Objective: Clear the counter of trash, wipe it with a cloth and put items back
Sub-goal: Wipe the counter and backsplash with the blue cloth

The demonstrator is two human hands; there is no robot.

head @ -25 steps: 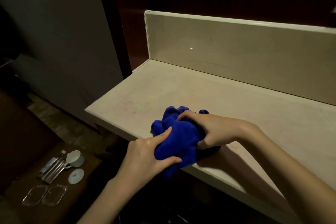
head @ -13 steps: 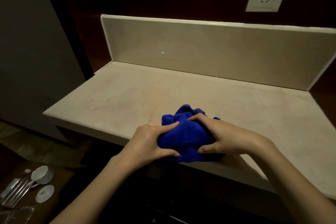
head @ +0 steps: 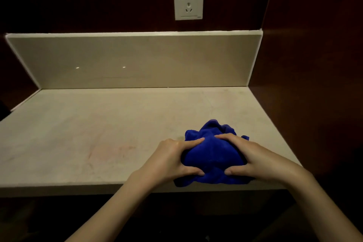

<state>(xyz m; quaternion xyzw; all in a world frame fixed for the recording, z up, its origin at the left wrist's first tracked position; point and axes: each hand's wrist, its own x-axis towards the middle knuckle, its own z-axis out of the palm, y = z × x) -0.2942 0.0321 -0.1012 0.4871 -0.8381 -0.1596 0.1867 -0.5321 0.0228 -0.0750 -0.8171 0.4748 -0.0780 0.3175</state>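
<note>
Cloth point(head: 213, 155), deep blue and bunched into a mound, sits at the front edge of our bench point(head: 94, 139), toward its right corner, a fold hanging just over the lip. Our left hand point(head: 172, 160) grips its left side, fingers and thumb curled around the fabric; our right hand point(head: 253, 158) grips the right side likewise. A white wall socket point(head: 188, 2) sits above the backsplash point(head: 133, 61).

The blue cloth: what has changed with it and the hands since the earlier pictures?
The blue cloth has slid rightward along the front edge of the counter, toward its right end. The left hand and right hand went with it. Unchanged: both grip the bunched cloth from its sides.
</note>
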